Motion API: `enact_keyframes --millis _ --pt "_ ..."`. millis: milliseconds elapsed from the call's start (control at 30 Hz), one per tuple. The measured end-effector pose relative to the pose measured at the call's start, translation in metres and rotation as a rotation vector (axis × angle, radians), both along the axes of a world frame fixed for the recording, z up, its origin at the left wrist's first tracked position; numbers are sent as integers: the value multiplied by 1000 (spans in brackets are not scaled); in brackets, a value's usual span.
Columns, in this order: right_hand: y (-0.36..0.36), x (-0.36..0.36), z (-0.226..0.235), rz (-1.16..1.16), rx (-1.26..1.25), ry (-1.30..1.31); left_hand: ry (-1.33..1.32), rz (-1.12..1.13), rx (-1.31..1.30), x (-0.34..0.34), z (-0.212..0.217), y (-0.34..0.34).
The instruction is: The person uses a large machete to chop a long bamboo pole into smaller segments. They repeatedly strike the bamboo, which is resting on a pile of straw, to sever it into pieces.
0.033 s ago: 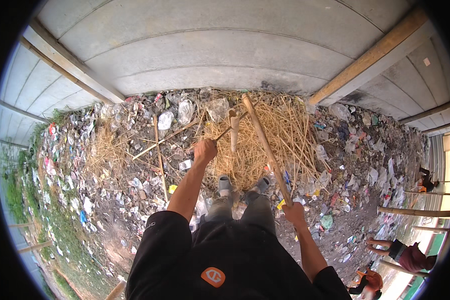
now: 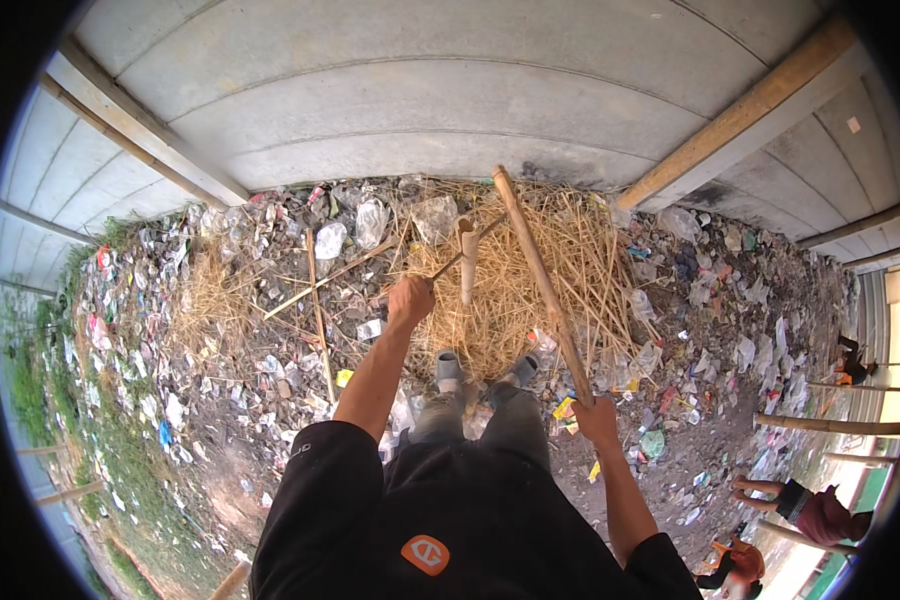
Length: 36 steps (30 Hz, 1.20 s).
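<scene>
In my left hand (image 2: pixel 410 300), closed round its near end, is a thin dark blade like a machete (image 2: pixel 444 269). The blade crosses a short upright piece of bamboo (image 2: pixel 468 270) just below its top, and its tip shows on the far side. Whether it is sunk into the bamboo I cannot tell. My right hand (image 2: pixel 596 424) grips the near end of a long wooden pole (image 2: pixel 540 275). The pole slants up and away to the left, its far end to the right of the bamboo and apart from it.
Straw and split strips (image 2: pixel 560 240) are heaped in front of my boots (image 2: pixel 449 365). Plastic litter covers the ground around. A concrete panel wall (image 2: pixel 420 100) with slanting posts (image 2: pixel 750 110) stands ahead. Other people (image 2: pixel 820 510) are at the lower right.
My right hand has shifted slightly right, and the pole's far end has moved up and to the right. My left hand, the blade and the bamboo look nearly unchanged.
</scene>
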State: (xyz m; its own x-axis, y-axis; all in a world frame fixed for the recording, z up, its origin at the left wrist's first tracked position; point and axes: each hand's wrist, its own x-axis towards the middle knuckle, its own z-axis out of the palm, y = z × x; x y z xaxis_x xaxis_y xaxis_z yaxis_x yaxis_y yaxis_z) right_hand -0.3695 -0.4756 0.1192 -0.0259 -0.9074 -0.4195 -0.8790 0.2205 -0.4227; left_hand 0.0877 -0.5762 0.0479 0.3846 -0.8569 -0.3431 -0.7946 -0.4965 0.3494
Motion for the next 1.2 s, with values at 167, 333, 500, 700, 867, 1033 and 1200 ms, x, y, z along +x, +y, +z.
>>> enact_keyframes --millis 167,333,500,700,867,1033,1200 --pt "-90 27 185 -374 -437 -641 -9 -75 -17 13 5 -15" --pt "-81 59 171 -521 -611 -1129 -18 32 -29 23 -11 -30" --pt "-74 38 -40 145 -7 71 10 -81 8 9 2 -40" --pt "-194 57 214 -346 -284 -296 -22 -55 84 22 4 -58" --pt "-147 45 296 -441 -645 -907 -5 -95 29 20 -3 -80" --pt "-10 -10 -36 -211 410 -71 58 -66 142 0 14 -89" --pt "-63 12 68 -361 335 -185 -23 -175 197 -6 9 -78"
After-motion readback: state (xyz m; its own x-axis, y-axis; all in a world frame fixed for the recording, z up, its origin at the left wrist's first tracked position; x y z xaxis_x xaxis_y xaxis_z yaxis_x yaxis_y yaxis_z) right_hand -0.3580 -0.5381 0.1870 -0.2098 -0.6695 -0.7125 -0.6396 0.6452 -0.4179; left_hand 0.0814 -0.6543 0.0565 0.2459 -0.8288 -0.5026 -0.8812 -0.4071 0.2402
